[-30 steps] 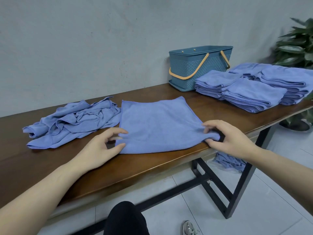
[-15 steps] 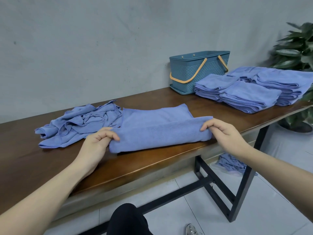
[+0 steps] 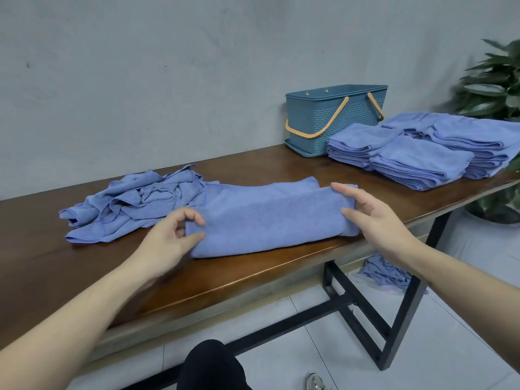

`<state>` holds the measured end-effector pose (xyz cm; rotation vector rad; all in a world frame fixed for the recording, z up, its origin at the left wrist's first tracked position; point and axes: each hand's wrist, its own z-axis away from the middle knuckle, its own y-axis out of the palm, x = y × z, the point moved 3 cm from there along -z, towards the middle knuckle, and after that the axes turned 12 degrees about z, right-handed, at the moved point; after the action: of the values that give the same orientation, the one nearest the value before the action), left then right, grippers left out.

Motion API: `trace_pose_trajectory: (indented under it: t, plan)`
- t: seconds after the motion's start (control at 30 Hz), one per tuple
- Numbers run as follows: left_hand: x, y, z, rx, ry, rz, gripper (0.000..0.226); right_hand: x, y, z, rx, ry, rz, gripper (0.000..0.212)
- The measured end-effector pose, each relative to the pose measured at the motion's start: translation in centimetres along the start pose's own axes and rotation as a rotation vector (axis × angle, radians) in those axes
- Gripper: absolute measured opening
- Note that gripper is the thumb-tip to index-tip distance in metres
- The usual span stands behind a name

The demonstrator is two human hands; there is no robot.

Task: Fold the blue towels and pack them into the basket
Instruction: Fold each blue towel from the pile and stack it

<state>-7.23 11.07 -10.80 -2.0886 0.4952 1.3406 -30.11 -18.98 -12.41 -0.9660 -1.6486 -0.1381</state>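
A: Blue terry towel (image 3: 270,218), centre frame, near front edge of brown wooden table (image 3: 253,164). Folded once; doubled layer at front, single layer showing behind

B: Long axis?

A: Runs left to right across the frame, along the table edge. Fold line faces the camera

B: Hands?

A: Left hand (image 3: 168,240) at towel's left end, thumb and fingers curled, pinching the corner. Right hand (image 3: 377,220) at right end, fingers straight and spread, resting against the cloth

B: Other items?

A: Crumpled blue towels (image 3: 126,204) middle left, touching the folded one. Stacks of folded blue towels (image 3: 422,156) right, teal plastic basket with orange handles (image 3: 334,119) just behind them
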Motion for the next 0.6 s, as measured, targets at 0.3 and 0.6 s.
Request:
trace_pose_trajectory:
  t: [0.3,0.6]
  plan:
    - [0.5,0.5,-2.7,-0.097,-0.006,-0.028,0.037,-0.5,0.6,-1.9,-0.013,0.025,0.036,0.059]
    - [2.1,1.3,-10.2,-0.055,0.035,-0.301,0.066,0.5,1.0,-10.8,-0.100,0.050,0.378,0.067]
